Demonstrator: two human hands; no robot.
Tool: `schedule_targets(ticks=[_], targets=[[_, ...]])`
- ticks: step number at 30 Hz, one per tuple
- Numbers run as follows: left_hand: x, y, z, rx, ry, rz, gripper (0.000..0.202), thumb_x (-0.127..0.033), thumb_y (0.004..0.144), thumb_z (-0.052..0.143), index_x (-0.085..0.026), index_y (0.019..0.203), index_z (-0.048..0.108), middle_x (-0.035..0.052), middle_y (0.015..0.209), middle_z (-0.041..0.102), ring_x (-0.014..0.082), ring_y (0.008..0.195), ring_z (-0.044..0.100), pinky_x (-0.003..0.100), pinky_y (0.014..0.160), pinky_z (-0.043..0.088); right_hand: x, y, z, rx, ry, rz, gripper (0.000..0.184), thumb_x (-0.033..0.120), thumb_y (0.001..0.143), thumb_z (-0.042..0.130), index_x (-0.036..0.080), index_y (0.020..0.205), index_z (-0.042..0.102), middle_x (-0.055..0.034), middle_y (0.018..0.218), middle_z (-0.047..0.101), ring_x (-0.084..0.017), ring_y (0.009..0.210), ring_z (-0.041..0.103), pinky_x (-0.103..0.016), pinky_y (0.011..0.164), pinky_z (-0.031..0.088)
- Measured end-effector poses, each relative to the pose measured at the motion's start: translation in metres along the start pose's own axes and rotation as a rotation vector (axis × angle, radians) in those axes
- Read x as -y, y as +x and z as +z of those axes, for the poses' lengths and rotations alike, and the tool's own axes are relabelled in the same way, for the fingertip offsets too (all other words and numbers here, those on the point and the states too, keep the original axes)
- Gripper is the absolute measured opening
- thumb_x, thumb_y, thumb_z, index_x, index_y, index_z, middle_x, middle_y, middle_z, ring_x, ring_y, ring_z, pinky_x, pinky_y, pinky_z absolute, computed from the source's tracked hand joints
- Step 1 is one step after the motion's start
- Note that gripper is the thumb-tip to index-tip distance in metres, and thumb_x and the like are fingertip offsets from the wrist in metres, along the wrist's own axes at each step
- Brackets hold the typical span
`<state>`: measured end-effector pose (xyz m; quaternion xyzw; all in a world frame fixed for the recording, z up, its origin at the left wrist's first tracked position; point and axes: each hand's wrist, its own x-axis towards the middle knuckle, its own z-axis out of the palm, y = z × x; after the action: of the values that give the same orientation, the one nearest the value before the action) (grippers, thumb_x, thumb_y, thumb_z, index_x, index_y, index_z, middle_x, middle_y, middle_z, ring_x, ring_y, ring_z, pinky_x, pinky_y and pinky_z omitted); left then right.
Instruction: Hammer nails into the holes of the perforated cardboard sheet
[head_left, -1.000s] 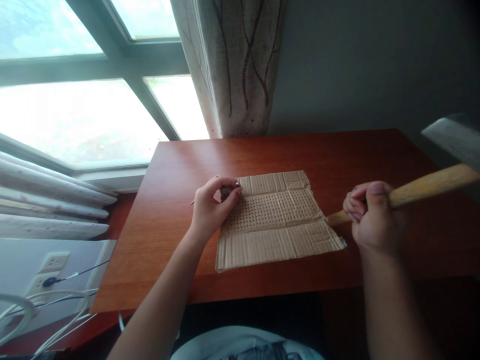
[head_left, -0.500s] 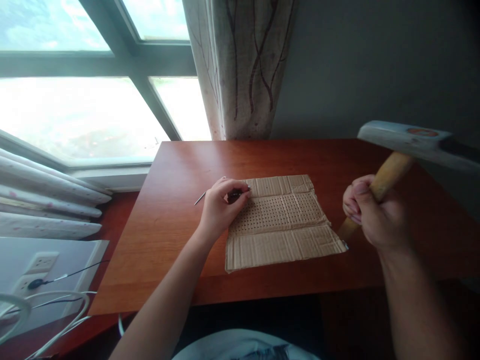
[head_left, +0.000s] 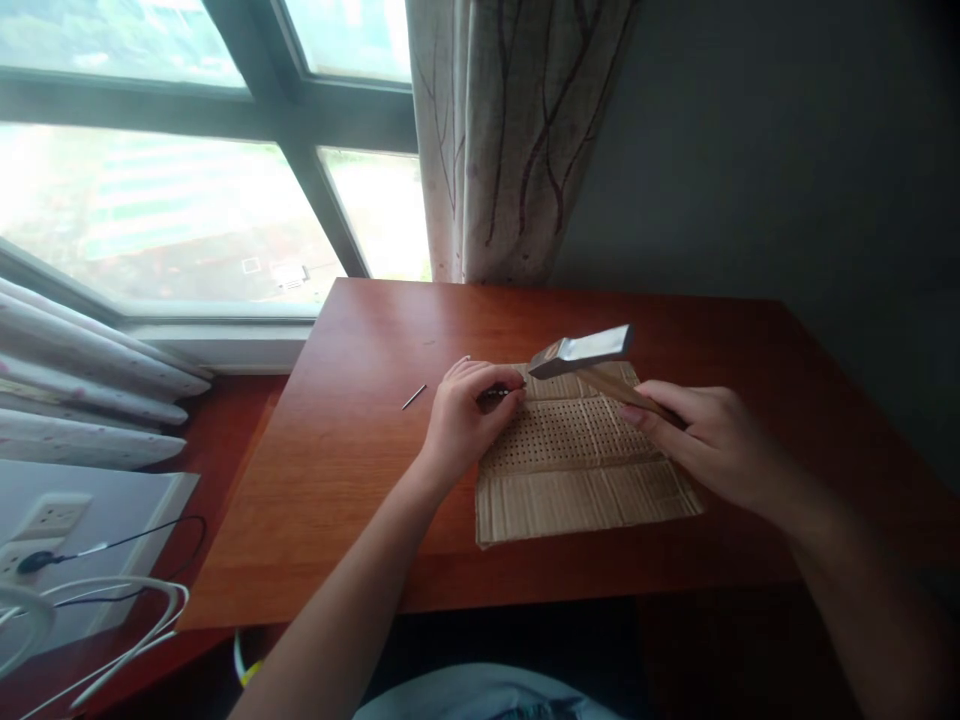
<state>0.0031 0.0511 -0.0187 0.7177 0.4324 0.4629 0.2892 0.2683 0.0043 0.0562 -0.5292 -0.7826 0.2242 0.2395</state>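
Observation:
A flat piece of cardboard [head_left: 592, 490] with a grid of small holes lies on the red-brown table [head_left: 352, 480]. My left hand [head_left: 469, 420] rests at the cardboard's far left corner, fingers pinched on a small nail that is barely visible. My right hand [head_left: 712, 440] is closed round the wooden handle of a hammer [head_left: 581, 352]. The hammer's metal head hangs just above the cardboard, right beside my left fingertips. A loose nail [head_left: 414, 397] lies on the table to the left of my left hand.
A window and a patterned curtain [head_left: 510, 140] stand behind the table. At the lower left are a wall socket [head_left: 45, 520] with a plug and white cables [head_left: 97, 620]. Rolled curtains lie along the sill at the left.
The hammer was raised high at the right and has swung down and left to just above the cardboard, next to my left fingers. My left hand has stayed in its pinch.

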Motion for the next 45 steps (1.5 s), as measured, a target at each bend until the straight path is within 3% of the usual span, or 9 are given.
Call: schedule_targets(ticks=[11, 17, 25, 38, 45], targets=[[0.001, -0.001, 0.002, -0.02, -0.014, -0.031, 0.006, -0.017, 0.086, 0.07, -0.023, 0.084, 0.071, 0.0026, 0.087, 0.074, 0.0198, 0.084, 0.065, 0.035, 0.075, 0.048, 0.018, 0.005, -0.014, -0.043, -0.084, -0.056, 0.038, 0.048, 0.104, 0.051, 0.024, 0.075, 0.056, 0.0053, 0.052, 0.046, -0.011, 0.042, 0.043, -0.027, 0.042, 0.03], [-0.003, 0.001, 0.0, 0.004, 0.011, -0.043, 0.008, -0.015, 0.086, 0.067, -0.022, 0.084, 0.071, 0.001, 0.084, 0.073, 0.0177, 0.082, 0.064, 0.034, 0.079, 0.049, 0.027, 0.013, -0.015, 0.126, -0.2, 0.04, 0.038, 0.045, 0.105, 0.048, 0.023, 0.074, 0.052, 0.0041, 0.058, 0.05, -0.012, 0.05, 0.05, -0.029, 0.05, 0.034], [-0.004, 0.001, -0.001, 0.001, 0.025, -0.039, 0.008, -0.016, 0.085, 0.067, -0.023, 0.083, 0.07, 0.0005, 0.084, 0.072, 0.0162, 0.078, 0.064, 0.034, 0.078, 0.05, 0.027, 0.017, -0.015, 0.168, -0.209, 0.099, 0.038, 0.047, 0.105, 0.045, 0.023, 0.078, 0.054, 0.0036, 0.061, 0.052, -0.013, 0.053, 0.051, -0.031, 0.054, 0.035], [-0.003, 0.0, 0.0, 0.009, 0.052, -0.016, 0.007, -0.017, 0.086, 0.067, -0.023, 0.086, 0.071, 0.0013, 0.086, 0.074, 0.0176, 0.081, 0.065, 0.034, 0.08, 0.052, 0.03, 0.02, -0.019, 0.18, -0.226, 0.102, 0.038, 0.047, 0.106, 0.045, 0.023, 0.078, 0.054, 0.0031, 0.062, 0.057, -0.014, 0.055, 0.054, -0.03, 0.056, 0.035], [-0.003, 0.001, 0.0, 0.015, 0.06, -0.019, 0.007, -0.017, 0.086, 0.067, -0.023, 0.087, 0.07, 0.0012, 0.089, 0.075, 0.0197, 0.087, 0.067, 0.042, 0.093, 0.052, 0.033, 0.017, -0.023, 0.111, -0.219, 0.077, 0.039, 0.048, 0.105, 0.046, 0.024, 0.075, 0.052, 0.0043, 0.057, 0.051, -0.013, 0.049, 0.049, -0.029, 0.051, 0.033]])
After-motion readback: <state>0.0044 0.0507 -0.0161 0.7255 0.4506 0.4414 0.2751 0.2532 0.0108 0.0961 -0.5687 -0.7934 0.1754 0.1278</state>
